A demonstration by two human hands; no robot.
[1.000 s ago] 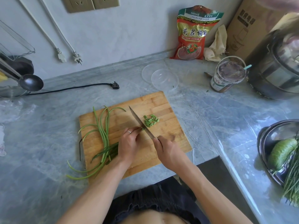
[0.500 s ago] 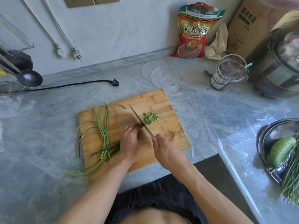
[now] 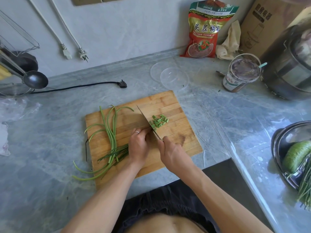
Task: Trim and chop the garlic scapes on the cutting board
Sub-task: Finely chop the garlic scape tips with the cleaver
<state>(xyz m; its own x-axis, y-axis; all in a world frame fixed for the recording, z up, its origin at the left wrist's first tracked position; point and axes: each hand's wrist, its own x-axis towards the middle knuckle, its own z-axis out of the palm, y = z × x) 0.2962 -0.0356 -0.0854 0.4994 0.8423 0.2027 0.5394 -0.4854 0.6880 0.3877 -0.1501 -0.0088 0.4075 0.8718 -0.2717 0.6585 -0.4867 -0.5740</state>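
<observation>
Chopping step under way: right hand (image 3: 175,155) clamped on knife (image 3: 148,121), blade beside left hand (image 3: 138,145) curled over garlic scapes (image 3: 112,132) on cutting board (image 3: 168,101). Cut pieces (image 3: 159,121) beyond blade. Next, likely: feed stalks toward blade, fingertips tucked.

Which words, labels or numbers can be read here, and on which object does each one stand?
"LYCIUM CHINESE": red and gold plastic bag against the wall, under large Chinese characters.
"AAAAA": same bag, green top band.
Brown cardboard box: Chinese characters, blurred.
Round plastic jar: label too small to read.

Wooden slatted cutting board (image 3: 168,101); glossy marbled stone counter (image 3: 235,118); clear plastic lid (image 3: 175,79).
</observation>
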